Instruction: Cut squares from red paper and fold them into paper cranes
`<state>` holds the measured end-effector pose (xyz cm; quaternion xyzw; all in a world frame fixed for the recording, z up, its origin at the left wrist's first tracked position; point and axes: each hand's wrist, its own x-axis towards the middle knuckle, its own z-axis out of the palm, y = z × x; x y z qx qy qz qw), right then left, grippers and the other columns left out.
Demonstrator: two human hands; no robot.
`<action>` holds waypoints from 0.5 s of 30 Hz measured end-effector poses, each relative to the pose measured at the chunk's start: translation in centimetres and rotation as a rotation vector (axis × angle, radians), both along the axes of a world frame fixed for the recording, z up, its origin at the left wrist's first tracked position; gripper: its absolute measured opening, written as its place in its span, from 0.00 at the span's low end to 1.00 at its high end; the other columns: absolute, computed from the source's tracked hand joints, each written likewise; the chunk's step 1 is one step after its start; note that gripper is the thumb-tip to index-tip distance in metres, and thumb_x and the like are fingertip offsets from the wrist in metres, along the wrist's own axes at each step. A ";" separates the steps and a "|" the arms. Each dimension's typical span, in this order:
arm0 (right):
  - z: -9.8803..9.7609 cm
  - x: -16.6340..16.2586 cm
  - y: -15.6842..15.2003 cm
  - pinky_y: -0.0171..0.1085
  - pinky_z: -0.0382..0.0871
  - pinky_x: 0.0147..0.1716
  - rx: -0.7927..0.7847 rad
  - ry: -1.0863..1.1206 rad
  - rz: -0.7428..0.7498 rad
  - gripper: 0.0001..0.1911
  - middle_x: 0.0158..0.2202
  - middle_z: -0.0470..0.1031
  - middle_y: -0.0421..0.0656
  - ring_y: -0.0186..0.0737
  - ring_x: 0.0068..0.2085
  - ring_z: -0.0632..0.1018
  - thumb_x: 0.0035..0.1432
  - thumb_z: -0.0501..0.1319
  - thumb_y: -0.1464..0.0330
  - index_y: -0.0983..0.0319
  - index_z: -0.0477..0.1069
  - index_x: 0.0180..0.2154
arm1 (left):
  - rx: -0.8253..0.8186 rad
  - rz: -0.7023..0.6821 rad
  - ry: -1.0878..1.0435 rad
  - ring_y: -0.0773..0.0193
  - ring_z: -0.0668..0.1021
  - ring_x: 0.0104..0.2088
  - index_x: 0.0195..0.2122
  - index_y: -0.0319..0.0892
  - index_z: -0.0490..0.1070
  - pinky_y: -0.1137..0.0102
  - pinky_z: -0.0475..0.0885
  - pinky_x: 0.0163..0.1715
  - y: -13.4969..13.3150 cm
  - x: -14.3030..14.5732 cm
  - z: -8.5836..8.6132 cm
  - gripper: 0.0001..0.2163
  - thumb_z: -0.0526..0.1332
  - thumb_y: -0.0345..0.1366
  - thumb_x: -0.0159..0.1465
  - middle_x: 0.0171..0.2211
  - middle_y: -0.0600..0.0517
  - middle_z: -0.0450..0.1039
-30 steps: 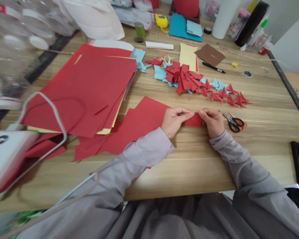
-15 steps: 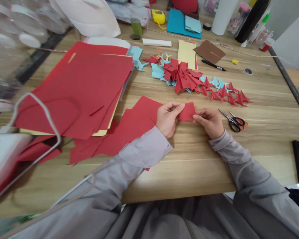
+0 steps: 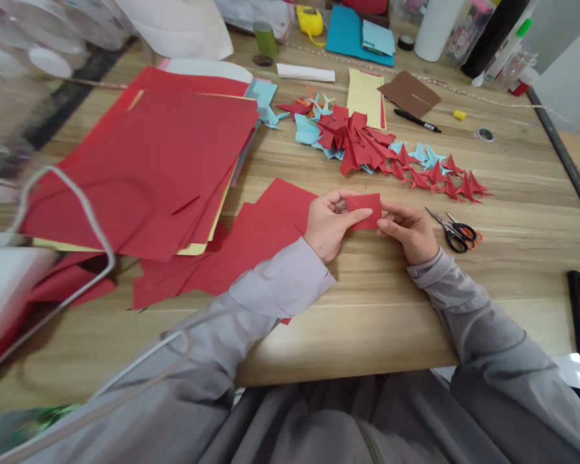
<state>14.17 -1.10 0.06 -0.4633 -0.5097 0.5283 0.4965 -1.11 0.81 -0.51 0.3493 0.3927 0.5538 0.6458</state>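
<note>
A small folded square of red paper [image 3: 367,221] is held between both hands, above the wooden table. My left hand [image 3: 331,225] grips its left side, the thumb lying flat across the paper's face and the fingers behind. At the right edge, my right hand [image 3: 410,231] pinches the paper between thumb and fingers. Larger red paper sheets [image 3: 265,225] lie beside and under my left forearm. To the right of my right hand rest scissors [image 3: 457,232] with black handles, with orange handles partly beneath them.
A stack of red sheets [image 3: 149,154] covers the left. Behind my hands lie folded red paper pieces [image 3: 352,138] and small red star-like origami [image 3: 435,177]. Further back are yellow paper [image 3: 366,96], brown paper [image 3: 410,93] and a black pen [image 3: 417,121]. A white cable [image 3: 84,209] loops at left.
My left thumb has slid rightward across the face of the red paper. My right fingers now reach further behind its right edge. The view has shifted slightly.
</note>
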 end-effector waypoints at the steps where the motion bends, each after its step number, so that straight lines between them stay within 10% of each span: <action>1: 0.0 0.1 0.0 0.36 0.71 0.29 -0.001 -0.008 0.004 0.24 0.20 0.74 0.35 0.32 0.24 0.74 0.36 0.73 0.55 0.58 0.78 0.38 | 0.002 0.003 0.007 0.64 0.79 0.29 0.32 0.39 0.73 0.67 0.76 0.34 0.0 0.0 0.0 0.19 0.74 0.34 0.38 0.28 0.52 0.78; 15: 0.2 1.0 0.3 0.37 0.72 0.34 -0.023 0.094 0.094 0.31 0.22 0.71 0.35 0.34 0.28 0.75 0.42 0.70 0.56 0.56 0.74 0.50 | 0.071 -0.004 0.052 0.60 0.80 0.34 0.31 0.40 0.76 0.65 0.76 0.37 -0.1 0.0 0.0 0.14 0.73 0.35 0.42 0.31 0.50 0.78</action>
